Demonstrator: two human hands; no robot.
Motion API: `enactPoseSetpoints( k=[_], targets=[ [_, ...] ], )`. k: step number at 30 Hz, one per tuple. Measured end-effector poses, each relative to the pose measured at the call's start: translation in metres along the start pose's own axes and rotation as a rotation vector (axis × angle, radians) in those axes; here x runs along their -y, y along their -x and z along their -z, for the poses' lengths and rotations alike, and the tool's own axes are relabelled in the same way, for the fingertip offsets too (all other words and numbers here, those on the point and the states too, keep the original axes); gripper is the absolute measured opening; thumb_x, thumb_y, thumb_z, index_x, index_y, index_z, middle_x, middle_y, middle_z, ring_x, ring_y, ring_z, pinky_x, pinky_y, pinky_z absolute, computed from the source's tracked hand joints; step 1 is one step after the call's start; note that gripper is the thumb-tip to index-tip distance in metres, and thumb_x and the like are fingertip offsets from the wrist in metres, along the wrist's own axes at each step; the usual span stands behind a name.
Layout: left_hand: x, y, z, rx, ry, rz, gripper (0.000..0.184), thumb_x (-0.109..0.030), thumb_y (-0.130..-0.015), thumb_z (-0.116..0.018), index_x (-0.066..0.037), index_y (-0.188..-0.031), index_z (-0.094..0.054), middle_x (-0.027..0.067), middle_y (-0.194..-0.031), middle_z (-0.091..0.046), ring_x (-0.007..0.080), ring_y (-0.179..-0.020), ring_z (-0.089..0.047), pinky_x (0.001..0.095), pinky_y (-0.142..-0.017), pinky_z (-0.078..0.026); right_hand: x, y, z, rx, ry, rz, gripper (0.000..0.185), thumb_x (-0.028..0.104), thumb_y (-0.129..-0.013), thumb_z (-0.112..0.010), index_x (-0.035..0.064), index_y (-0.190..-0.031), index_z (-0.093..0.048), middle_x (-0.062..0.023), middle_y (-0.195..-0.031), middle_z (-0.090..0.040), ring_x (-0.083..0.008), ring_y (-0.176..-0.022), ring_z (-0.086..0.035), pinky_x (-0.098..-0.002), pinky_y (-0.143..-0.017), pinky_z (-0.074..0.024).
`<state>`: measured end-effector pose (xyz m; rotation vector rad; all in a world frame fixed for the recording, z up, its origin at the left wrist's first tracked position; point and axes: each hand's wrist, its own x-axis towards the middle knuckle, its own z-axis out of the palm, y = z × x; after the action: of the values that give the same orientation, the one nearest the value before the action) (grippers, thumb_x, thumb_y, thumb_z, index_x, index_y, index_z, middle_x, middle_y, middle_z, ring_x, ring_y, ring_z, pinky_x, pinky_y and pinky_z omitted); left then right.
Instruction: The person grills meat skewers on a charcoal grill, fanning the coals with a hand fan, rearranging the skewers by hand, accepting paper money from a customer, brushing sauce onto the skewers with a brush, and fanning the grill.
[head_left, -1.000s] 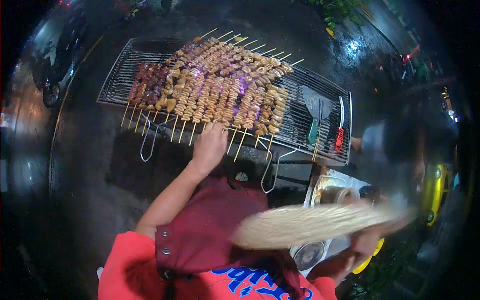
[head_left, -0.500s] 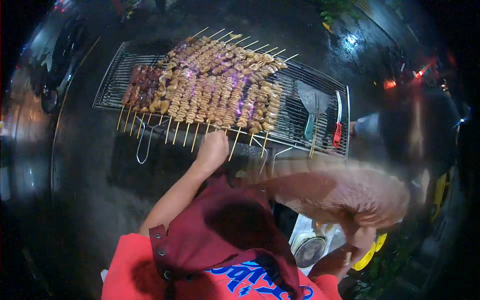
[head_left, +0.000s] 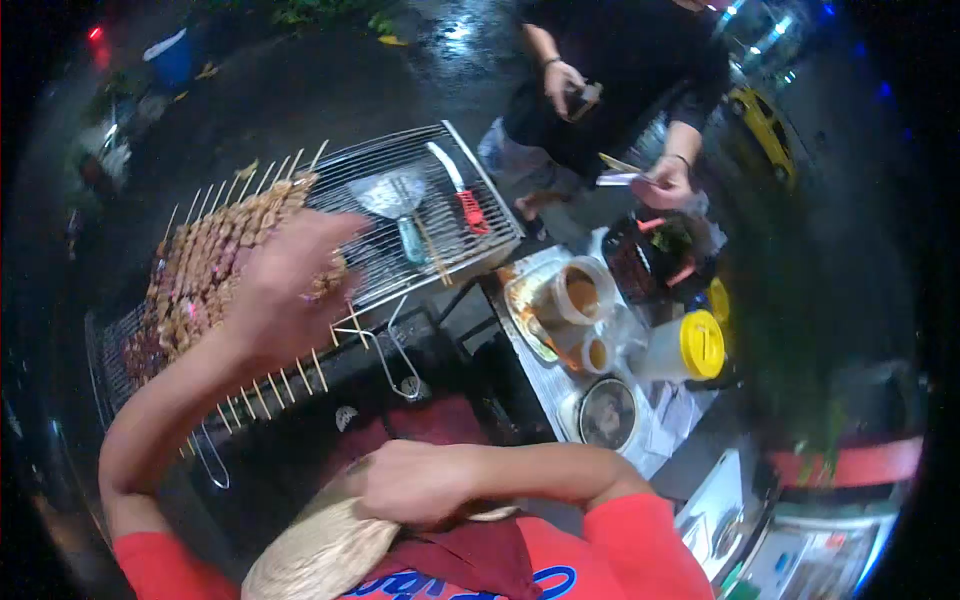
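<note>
Over the right part of the skewers of meat (head_left: 205, 275) on the grill (head_left: 485, 180), my left hand (head_left: 300, 275) is raised and smeared by motion. I cannot make out its fingers or anything in them. My right hand (head_left: 425, 485) is closed around a woven straw fan (head_left: 320, 550), held low against my chest. Bare stick ends of the skewers poke out past both long sides of the grill. On the grill's right end lie a spatula (head_left: 390, 195) with a green handle and a red-handled tool (head_left: 467, 205) with a long pale blade.
Right of the grill, a small table (head_left: 555, 400) bears a sauce tub (head_left: 580, 295), a yellow-lidded container (head_left: 690, 348) and a round dark-topped container (head_left: 607, 415). Beyond it stands a person in dark clothes (head_left: 620, 80), with items in both hands. Wire handles (head_left: 395, 355) jut from the grill's near side.
The view has swung right, bringing the table and the person into sight. My left hand has lifted from the skewer ends. My right hand has brought the fan in towards my chest.
</note>
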<state>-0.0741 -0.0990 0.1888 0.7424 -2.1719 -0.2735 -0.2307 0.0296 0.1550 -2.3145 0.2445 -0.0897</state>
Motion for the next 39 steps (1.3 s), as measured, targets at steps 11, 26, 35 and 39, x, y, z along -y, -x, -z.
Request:
enactPoseSetpoints(
  k=[11,26,35,39],
  targets=[
    [-0.096,-0.097,-0.222,0.084,1.97,1.088,0.096,-0.072,-0.072,-0.053,0.009,-0.122,-0.039,0.0231,-0.122,-0.041,0.0342,-0.121,-0.036,0.0468,-0.106,-0.023,0.008,0.116,-0.018,-0.111,-0.241,-0.286,0.053,0.009,-0.061,-0.061,0.0033,-0.114,-0.053,-0.0185,-0.098,-0.054,-0.0374,-0.096,-0.053,-0.0432,-0.08,-0.0435],
    [-0.105,-0.126,-0.304,-0.672,1.477,0.926,0.038,-0.022,-0.09,-0.055,0.0,-0.119,-0.046,0.015,-0.112,-0.056,0.0276,-0.104,-0.055,0.0414,-0.092,-0.045,-0.064,0.554,-0.035,-1.501,0.698,-1.758,0.045,0.025,-0.08,-0.062,0.0026,-0.118,-0.053,-0.0219,-0.105,-0.06,-0.035,-0.099,-0.057,-0.0434,-0.086,-0.044],
    [-0.245,-0.173,-0.355,-0.351,1.25,0.852,0.035,-0.019,-0.091,-0.053,0.002,-0.119,-0.046,0.017,-0.118,-0.051,0.0287,-0.099,-0.057,0.0402,-0.084,-0.052,-0.089,0.603,-0.016,-1.286,0.522,-1.877,0.036,0.012,-0.077,-0.049,0.0041,-0.111,-0.056,-0.0192,-0.103,-0.062,-0.0345,-0.099,-0.057,-0.0471,-0.089,-0.0414],
    [-0.261,-0.17,-0.452,0.267,0.937,0.711,0.029,-0.023,-0.086,-0.058,-0.002,-0.106,-0.058,0.0091,-0.098,-0.062,0.0176,-0.084,-0.059,0.0332,-0.072,-0.049,-0.043,0.631,-0.014,-1.83,0.686,-1.553,0.04,0.005,-0.072,-0.055,0.0045,-0.112,-0.058,-0.0198,-0.101,-0.062,-0.0373,-0.091,-0.061,-0.0455,-0.082,-0.0471]
  ],
)
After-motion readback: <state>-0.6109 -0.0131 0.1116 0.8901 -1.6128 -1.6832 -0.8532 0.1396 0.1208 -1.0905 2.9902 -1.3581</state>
